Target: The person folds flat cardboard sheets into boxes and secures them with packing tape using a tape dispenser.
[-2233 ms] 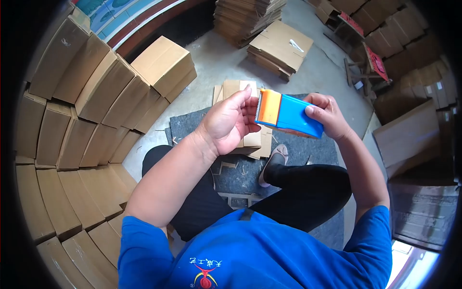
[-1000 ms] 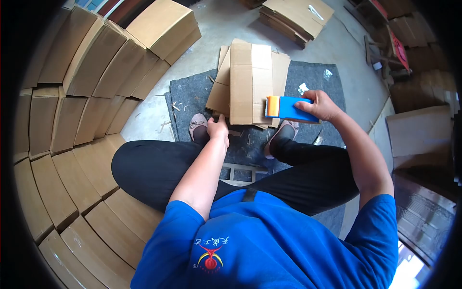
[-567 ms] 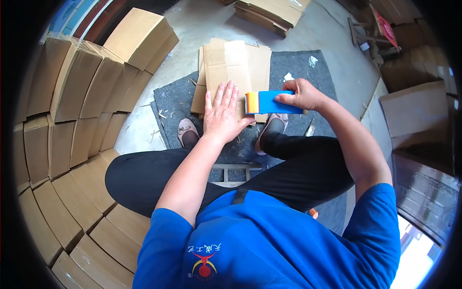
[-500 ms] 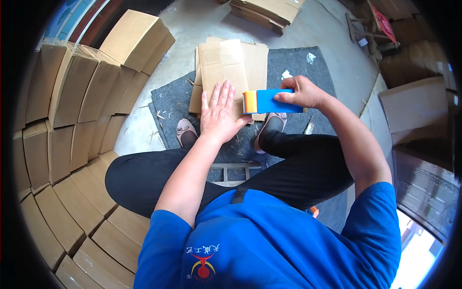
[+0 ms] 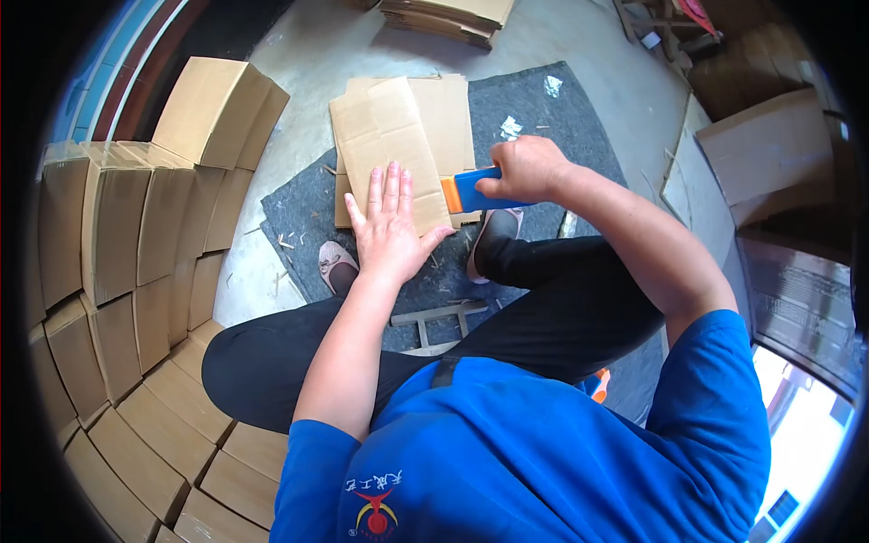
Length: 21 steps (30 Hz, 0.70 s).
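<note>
My left hand (image 5: 389,237) lies flat with spread fingers on a folded cardboard piece (image 5: 387,125), pressing on its near part. That piece rests at a slant on a small stack of flat cardboard (image 5: 445,122). In my right hand (image 5: 529,170) is a blue and orange tape dispenser (image 5: 471,190), gripped from the right side. Its orange end meets or overlaps the right edge of the folded piece; whether tape is touching the cardboard I cannot make out.
Cardboard boxes (image 5: 118,222) are stacked along the left. More flattened cardboard (image 5: 444,20) lies at the far side. A dark mat (image 5: 579,136) with scraps covers the floor under my feet. A large box (image 5: 769,154) stands at right. An orange object (image 5: 597,385) lies beside my right thigh.
The folded piece has turned slightly anticlockwise under my left hand. My right hand has tilted the tape dispenser and brought it left against the cardboard's edge. The whole view has shifted.
</note>
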### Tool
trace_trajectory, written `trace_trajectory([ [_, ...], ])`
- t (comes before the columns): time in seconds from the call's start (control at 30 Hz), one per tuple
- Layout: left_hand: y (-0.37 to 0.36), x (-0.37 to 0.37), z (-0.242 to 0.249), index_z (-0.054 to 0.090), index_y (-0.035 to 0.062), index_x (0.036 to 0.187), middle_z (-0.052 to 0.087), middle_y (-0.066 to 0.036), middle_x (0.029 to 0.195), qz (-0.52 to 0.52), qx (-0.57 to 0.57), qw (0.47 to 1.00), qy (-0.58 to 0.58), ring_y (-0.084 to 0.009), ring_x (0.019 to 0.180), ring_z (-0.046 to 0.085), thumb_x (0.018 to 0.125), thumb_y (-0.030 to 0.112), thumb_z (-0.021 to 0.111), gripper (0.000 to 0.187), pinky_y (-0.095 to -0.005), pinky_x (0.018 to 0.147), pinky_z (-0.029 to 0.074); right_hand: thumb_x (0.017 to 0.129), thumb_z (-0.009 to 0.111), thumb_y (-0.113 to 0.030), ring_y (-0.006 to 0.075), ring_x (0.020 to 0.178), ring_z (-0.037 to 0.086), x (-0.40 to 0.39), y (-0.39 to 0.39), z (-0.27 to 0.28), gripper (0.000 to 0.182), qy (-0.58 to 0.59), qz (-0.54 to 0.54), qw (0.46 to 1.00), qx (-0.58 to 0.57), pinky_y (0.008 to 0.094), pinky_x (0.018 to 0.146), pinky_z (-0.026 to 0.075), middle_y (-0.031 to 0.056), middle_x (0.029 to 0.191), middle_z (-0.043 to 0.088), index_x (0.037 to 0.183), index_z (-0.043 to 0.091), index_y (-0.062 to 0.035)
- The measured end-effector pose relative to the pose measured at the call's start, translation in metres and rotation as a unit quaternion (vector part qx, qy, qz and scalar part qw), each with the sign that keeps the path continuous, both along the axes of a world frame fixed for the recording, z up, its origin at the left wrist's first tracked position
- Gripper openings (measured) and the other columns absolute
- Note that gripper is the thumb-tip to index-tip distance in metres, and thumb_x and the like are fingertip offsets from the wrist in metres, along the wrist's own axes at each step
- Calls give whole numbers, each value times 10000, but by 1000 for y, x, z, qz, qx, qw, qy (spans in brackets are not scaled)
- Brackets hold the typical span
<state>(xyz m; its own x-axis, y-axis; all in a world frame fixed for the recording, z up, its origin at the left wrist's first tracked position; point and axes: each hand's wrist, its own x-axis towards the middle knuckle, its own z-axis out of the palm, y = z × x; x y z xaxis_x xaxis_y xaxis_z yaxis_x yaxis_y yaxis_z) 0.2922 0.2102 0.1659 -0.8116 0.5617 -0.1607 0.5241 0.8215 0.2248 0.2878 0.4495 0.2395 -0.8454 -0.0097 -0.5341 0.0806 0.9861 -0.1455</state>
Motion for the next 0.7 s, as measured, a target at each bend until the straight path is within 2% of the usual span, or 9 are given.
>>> trace_trajectory([
  [0.1, 0, 2, -2, 226, 64, 1547, 129, -85, 1638, 1, -5, 1000, 3, -254, 1519, 46, 800, 660, 623, 1034, -604, 1181, -1, 830, 592, -437, 295, 789, 712, 11, -33, 17, 422, 2, -35, 999, 33, 400, 780, 560, 153, 791, 714, 886, 692, -30],
  [0.17, 1, 0, 0, 238, 87, 1551, 123, -66, 1642, 3, -26, 1000, 13, -239, 1522, 21, 878, 634, 534, 917, -609, 1180, 1, 824, 624, -397, 281, 739, 712, 24, -45, 9, 360, 65, -27, 997, 43, 408, 753, 545, 142, 755, 709, 857, 674, -42],
  [0.27, -4, -2, -16, 259, 60, 1538, 159, -97, 1632, -7, 21, 998, 53, -285, 1516, 76, 938, 474, 521, 774, -629, 1167, 28, 837, 635, -329, 307, 715, 703, 39, -65, -38, 391, 118, 0, 993, 28, 456, 761, 503, 144, 750, 704, 1083, 592, -28],
  [0.3, -5, -4, -17, 259, 60, 1538, 159, -97, 1632, -10, 20, 998, 54, -285, 1516, 76, 938, 474, 521, 774, -629, 1167, 28, 854, 598, -263, 303, 731, 704, 40, -70, -47, 508, 93, 0, 995, 43, 461, 753, 495, 152, 785, 708, 1285, 501, -10],
  [0.4, -12, 1, -19, 272, 62, 1534, 176, -101, 1628, -17, 30, 997, 68, -299, 1512, 96, 976, 384, 459, 671, -632, 1163, 37, 929, 469, -164, 270, 836, 706, 46, -85, -71, 674, 51, 69, 993, 75, 435, 775, 464, 144, 932, 722, 1538, 216, -24],
  [0.5, -11, 1, -19, 282, 65, 1532, 183, -96, 1627, -1, 38, 997, 73, -295, 1511, 107, 977, 382, 460, 663, -630, 1163, 37, 947, 441, -171, 245, 857, 705, 57, -88, -105, 658, 26, 90, 991, 94, 438, 763, 456, 117, 958, 726, 1543, 200, -29],
  [0.63, -8, -8, -12, 377, 76, 1488, 274, -106, 1592, 16, 71, 996, 44, -285, 1485, 195, 941, 385, 539, 649, -586, 1160, 114, 938, 494, -197, 209, 904, 707, 79, -98, -123, 347, -58, 227, 967, 96, 435, 735, 446, 68, 982, 738, 1233, 610, -56],
  [0.67, -6, -16, -5, 529, 93, 1365, 435, -109, 1472, 19, 127, 989, 76, -286, 1385, 352, 886, 332, 631, 545, -546, 1111, 216, 924, 529, -213, 210, 902, 708, 87, -105, -120, 230, -40, 223, 970, 89, 432, 725, 448, 63, 972, 740, 1042, 679, -84],
  [0.7, -3, -29, 7, 575, 101, 1297, 481, -103, 1400, 30, 114, 992, 53, -282, 1324, 401, 859, 301, 660, 489, -527, 1085, 246, 913, 542, -223, 217, 905, 711, 83, -111, -105, 249, -78, 220, 972, 41, 425, 736, 461, 68, 974, 741, 1069, 673, -80],
])
